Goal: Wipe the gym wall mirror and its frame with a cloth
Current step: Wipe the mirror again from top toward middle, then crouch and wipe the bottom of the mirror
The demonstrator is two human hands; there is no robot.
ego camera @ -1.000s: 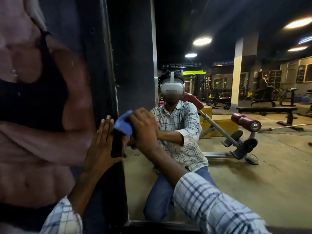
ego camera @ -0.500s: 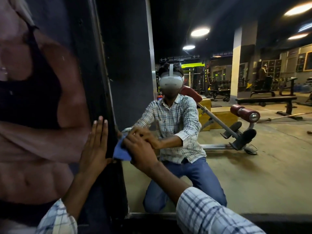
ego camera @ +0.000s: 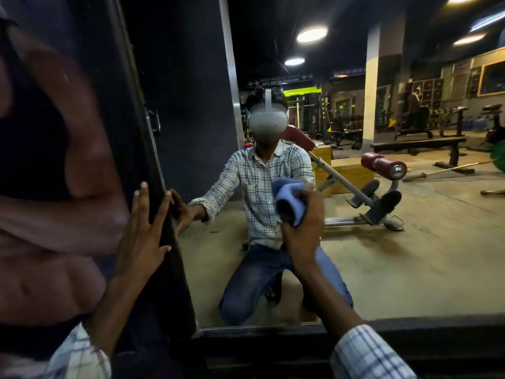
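The person kneels before the mirror [ego camera: 410, 255]. The left hand [ego camera: 142, 233] presses flat, fingers straight, on the dark frame [ego camera: 136, 132]. The right hand [ego camera: 302, 231] grips the bunched blue cloth [ego camera: 289, 198], held up at the glass.

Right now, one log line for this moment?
left hand: flat on frame | right hand: grips cloth at mirror

One wide-angle camera, worn on the person's head, faces the mirror [ego camera: 410, 255] nearly square-on from close by, low toward its bottom edge and tilted slightly down. The mirror's frame [ego camera: 149, 149] runs up the view's left side; the headset [ego camera: 267, 122] shows reflected above centre.
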